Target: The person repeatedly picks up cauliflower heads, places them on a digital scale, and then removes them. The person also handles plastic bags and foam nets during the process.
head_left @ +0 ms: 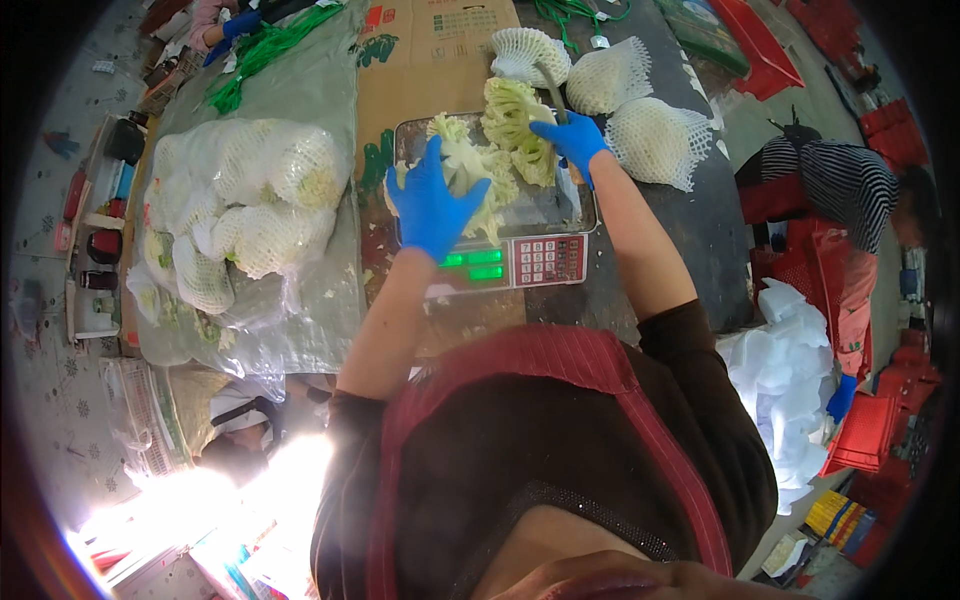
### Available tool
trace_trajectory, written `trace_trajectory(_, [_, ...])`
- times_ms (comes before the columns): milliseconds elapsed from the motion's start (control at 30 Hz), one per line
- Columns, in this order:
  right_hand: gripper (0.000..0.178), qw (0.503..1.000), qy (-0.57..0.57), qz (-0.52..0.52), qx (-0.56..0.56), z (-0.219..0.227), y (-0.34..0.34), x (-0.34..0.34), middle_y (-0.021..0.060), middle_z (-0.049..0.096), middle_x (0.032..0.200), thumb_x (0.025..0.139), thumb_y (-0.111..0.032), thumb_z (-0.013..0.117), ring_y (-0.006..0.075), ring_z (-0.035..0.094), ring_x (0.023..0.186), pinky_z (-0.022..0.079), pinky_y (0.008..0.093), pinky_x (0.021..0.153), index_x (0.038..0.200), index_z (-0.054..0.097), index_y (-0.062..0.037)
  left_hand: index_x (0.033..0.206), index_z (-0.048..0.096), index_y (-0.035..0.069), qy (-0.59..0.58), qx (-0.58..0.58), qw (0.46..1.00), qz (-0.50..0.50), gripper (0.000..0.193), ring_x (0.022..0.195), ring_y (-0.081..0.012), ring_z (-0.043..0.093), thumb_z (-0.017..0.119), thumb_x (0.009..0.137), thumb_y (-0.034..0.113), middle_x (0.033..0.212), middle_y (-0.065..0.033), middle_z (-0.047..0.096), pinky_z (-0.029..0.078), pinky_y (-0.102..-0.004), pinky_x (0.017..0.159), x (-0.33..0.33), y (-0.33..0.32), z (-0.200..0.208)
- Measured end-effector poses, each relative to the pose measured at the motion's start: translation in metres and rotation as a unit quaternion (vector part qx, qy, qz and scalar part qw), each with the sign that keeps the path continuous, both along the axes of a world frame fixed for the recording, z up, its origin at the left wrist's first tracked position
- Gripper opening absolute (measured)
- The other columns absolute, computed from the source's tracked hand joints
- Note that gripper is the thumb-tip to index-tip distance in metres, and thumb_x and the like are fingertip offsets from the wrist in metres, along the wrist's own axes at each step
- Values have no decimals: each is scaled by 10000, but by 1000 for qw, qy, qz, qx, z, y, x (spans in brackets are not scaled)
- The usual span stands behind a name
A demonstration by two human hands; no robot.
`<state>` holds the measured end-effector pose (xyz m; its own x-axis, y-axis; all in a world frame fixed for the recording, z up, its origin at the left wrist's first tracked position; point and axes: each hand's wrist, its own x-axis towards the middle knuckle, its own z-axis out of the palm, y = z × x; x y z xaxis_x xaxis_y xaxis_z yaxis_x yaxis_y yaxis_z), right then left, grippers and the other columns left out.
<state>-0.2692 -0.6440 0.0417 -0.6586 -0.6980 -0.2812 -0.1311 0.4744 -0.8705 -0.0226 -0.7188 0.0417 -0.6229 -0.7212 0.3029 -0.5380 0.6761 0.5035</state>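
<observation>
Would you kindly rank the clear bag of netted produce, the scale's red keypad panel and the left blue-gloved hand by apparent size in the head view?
1. Clear bag of netted produce
2. Left blue-gloved hand
3. Red keypad panel

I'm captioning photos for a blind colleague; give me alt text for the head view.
A person's blue-gloved left hand and right hand handle pale cauliflower pieces over a digital scale. Foam-netted heads lie in clear plastic to the left, with white foam nets at the upper right.
</observation>
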Motion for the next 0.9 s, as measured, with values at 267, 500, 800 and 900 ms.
trace_trajectory(267, [351,979,-30,-89,-179,18,56,6,73,655,812,798,-195,763,135,580,633,465,294,548,1053,643,15,1297,513,-11,210,5,978,-9,633,1129,-320,551,749,795,295,1239,-167,576,412,-377,996,35,-19,23])
trace_trajectory(500, [371,967,-7,85,-239,119,90,43,27,630,741,791,-224,772,70,518,525,420,211,480,1066,652,-6,1408,389,57,406,407,814,-88,687,1209,-258,494,635,883,425,1288,-120,527,416,-412,1009,95,-3,70])
trace_trajectory(800, [329,929,5,269,-255,100,34,172,24,647,943,889,-289,656,84,543,670,449,228,579,1157,653,-98,1410,398,171,647,566,501,-97,612,1273,-302,425,452,929,546,1389,-96,450,315,-496,1084,159,39,-2])
trace_trajectory(900, [253,947,-145,160,-239,81,60,130,-23,572,822,909,-210,600,38,423,561,334,181,477,1113,684,-84,1374,450,153,668,553,496,52,584,1264,-314,434,477,923,522,1365,-106,478,338,-485,1065,224,47,-31])
